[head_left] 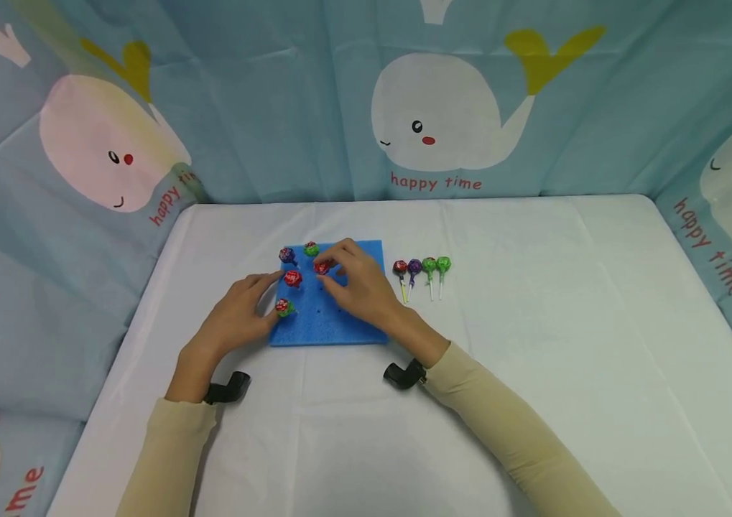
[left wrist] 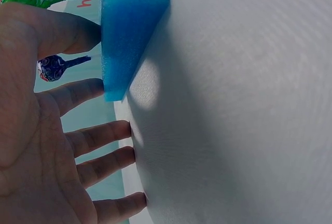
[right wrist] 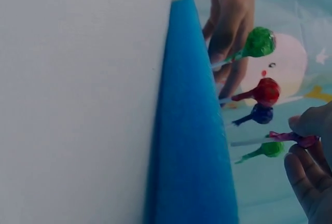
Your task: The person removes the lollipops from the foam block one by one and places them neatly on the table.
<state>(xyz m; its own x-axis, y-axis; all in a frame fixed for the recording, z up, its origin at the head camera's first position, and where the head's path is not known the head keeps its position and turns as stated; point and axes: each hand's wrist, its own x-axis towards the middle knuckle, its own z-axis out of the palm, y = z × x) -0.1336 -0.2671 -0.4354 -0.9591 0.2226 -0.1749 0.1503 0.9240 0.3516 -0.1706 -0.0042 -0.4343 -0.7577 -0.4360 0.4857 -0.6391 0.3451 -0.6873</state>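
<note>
A blue foam block [head_left: 330, 332] with small holes lies on the table. Several wrapped lollipops stand in it by their sticks: a blue one [head_left: 286, 255], a green one [head_left: 310, 248], a red one [head_left: 292, 278] and a green-and-red one [head_left: 284, 308]. My right hand [head_left: 366, 287] pinches a pinkish-red lollipop [right wrist: 307, 140] by its head between thumb and fingers, over the block, stick pointing down to its top. Beside the block's left edge, my left hand [head_left: 236, 312] has its fingers extended, with thumb and forefinger touching the foam [left wrist: 127, 32] and the other fingertips at the table.
To the right of the block, a red lollipop [head_left: 400, 268], a purple one [head_left: 414, 266] and two green ones, one [head_left: 429, 264] beside the other [head_left: 444, 263], lie in a row on the white-covered table [head_left: 566, 345]. A whale-print curtain [head_left: 314, 108] hangs behind.
</note>
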